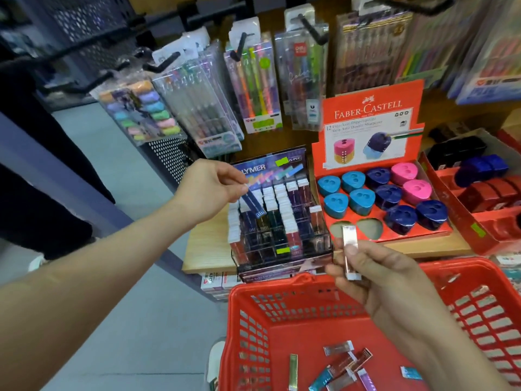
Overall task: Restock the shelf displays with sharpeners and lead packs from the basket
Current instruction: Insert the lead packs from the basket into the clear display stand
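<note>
Both hands pinch lead packs: left hand (210, 187) outstretched, right hand (386, 280) raised.

Light wooden shelf (208, 244), three displays directly on it, side by side. Left, at front edge: clear acrylic lead-pack rack (282, 244), packs standing upright in its cells. Middle, just beside it: red Faber-Castell sharpener tray (366, 108), header card upright at back, teal, navy and pink sharpeners in wells, two front-left wells open. Right: second red tray (465, 218), angled, holding black, blue and red sharpeners. Under shelf edge: boxed stock (214, 283), mostly hidden. In front of shelf: red basket (282, 292), loose lead packs (349, 359) scattered flat on its floor, some overlapping.
</note>
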{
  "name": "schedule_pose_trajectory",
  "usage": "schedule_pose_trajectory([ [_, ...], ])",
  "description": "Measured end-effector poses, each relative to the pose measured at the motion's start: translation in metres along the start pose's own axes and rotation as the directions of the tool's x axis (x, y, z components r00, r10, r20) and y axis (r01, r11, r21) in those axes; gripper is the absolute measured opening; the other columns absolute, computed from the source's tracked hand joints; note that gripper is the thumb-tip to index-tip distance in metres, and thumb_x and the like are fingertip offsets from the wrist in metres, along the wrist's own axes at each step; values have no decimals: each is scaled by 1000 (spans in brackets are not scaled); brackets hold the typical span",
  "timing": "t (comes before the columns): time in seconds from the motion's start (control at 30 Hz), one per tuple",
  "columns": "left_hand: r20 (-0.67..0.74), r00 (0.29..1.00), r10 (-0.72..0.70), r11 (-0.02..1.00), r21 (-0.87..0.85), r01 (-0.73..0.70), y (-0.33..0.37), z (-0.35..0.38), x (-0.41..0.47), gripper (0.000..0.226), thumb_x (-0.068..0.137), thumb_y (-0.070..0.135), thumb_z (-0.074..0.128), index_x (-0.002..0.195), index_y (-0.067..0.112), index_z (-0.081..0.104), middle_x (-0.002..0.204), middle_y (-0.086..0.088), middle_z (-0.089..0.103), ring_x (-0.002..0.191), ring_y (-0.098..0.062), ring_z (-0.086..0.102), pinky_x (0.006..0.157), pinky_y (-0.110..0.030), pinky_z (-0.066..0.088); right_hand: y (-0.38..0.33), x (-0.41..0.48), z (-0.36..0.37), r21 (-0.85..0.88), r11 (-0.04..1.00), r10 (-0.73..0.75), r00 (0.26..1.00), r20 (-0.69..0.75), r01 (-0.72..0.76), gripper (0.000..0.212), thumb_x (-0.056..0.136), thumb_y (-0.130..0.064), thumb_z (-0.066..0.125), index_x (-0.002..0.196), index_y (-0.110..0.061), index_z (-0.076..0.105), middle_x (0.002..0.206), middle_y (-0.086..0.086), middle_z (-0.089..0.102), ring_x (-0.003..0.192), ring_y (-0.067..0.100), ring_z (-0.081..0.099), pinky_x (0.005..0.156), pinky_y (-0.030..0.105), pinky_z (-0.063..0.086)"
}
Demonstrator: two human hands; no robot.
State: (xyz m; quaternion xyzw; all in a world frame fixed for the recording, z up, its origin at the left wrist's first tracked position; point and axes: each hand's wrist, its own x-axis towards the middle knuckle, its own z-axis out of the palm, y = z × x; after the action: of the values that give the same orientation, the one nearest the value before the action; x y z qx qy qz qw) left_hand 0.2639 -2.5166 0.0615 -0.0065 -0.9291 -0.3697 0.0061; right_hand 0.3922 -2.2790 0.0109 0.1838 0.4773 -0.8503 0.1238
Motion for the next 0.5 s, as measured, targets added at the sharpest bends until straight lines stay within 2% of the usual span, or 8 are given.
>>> schedule_pose_trajectory([
  [0.13, 7, 998, 62, 992, 108, -62, -2, -1, 4, 9, 82, 10, 73, 84, 19, 73, 73, 4, 70, 66, -7, 66, 72, -20, 55, 1, -3, 3, -123, 992, -3, 999, -40, -2, 18, 76, -25, 65, 85, -11, 70, 65, 7, 63, 44, 10, 54, 37, 16, 34],
  [0.23, 3, 997, 72, 983, 169, -72, -5, -5, 3, 9, 83, 10, 72, 87, 18, 74, 74, 8, 68, 68, -1, 64, 72, -16, 52, 2, -4, 3, -141, 990, -3, 999, -45, -4, 14, 77, -27, 63, 77, -14, 66, 59, 8, 59, 39, 8, 39, 35, 15, 26],
  [0.4, 50, 992, 116, 952, 278, -125, -8, -9, 0, 8, 83, 13, 72, 89, 18, 74, 73, 17, 63, 68, 6, 59, 71, -10, 48, 5, -5, -3, -87, 995, 41, 999, -8, -42, 13, 81, -14, 60, 83, -2, 66, 60, 8, 56, 44, 10, 53, 37, 17, 43],
  [0.5, 95, 982, 161, 916, 355, -185, -9, -5, -4, 9, 84, 15, 72, 92, 18, 74, 78, 13, 66, 72, 7, 58, 70, -4, 42, 6, -4, -4, -53, 996, 72, 997, -1, -72, 11, 83, -1, 59, 90, 1, 67, 63, 10, 59, 47, 13, 60, 42, 18, 50],
])
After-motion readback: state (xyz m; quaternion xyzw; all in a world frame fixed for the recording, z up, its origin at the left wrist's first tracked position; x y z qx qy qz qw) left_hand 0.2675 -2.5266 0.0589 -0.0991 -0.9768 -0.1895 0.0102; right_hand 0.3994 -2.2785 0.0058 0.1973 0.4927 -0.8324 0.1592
